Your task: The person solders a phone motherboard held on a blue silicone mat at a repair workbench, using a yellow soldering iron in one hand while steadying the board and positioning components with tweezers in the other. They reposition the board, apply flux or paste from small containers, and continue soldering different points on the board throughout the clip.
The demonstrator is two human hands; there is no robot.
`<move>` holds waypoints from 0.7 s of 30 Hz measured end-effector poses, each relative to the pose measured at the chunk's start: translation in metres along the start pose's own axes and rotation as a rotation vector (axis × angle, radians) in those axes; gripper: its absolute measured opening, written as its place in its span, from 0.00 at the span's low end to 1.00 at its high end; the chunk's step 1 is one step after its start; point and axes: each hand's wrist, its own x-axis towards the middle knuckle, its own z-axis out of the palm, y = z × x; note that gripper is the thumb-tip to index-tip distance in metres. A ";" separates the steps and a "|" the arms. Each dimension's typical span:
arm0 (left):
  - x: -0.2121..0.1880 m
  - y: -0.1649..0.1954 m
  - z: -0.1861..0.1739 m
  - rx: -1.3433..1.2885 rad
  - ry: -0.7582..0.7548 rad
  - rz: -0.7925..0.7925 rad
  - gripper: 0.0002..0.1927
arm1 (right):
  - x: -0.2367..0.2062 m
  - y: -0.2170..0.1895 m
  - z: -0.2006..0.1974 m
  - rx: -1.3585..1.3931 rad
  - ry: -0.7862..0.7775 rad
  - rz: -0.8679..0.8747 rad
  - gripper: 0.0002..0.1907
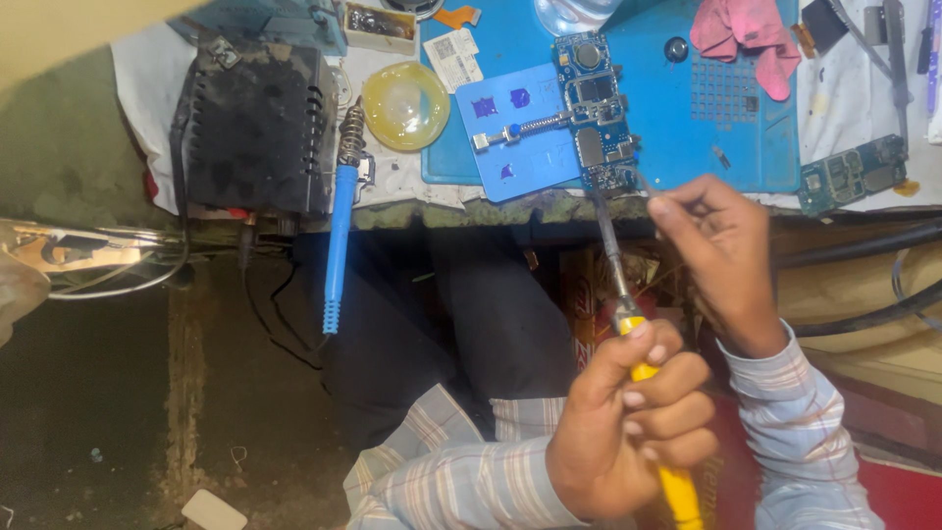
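My left hand [633,432] is wrapped around the yellow handle of a soldering iron [613,275]. The iron's metal shaft reaches up to the near end of a blue phone circuit board [594,108]. The board is clamped on a light-blue holder plate [510,137], which lies on a blue work mat [706,118]. My right hand [716,255] hovers just right of the board's near end. Its thumb and finger pinch a thin wire [643,185] that points at the board, close to the iron's tip.
A black box-shaped unit [255,128] stands at the left of the bench. Beside it a blue-handled iron [337,236] hangs in a spring stand. A yellow round dish [405,103], a pink cloth [751,34] and a second circuit board [852,172] lie around. Thick cables [863,245] run at the right.
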 end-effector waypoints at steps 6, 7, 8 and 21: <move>-0.021 0.018 -0.007 0.125 0.133 -0.024 0.10 | -0.004 -0.002 -0.004 -0.206 0.170 -0.145 0.06; -0.023 0.020 -0.009 0.178 0.151 -0.017 0.10 | -0.003 -0.002 -0.003 -0.295 0.207 -0.180 0.06; -0.024 0.022 -0.010 0.232 0.167 -0.011 0.09 | -0.002 -0.003 -0.003 -0.384 0.246 -0.216 0.07; -0.044 0.031 -0.038 0.513 0.208 0.003 0.13 | -0.014 0.015 -0.007 -0.543 0.345 -0.455 0.06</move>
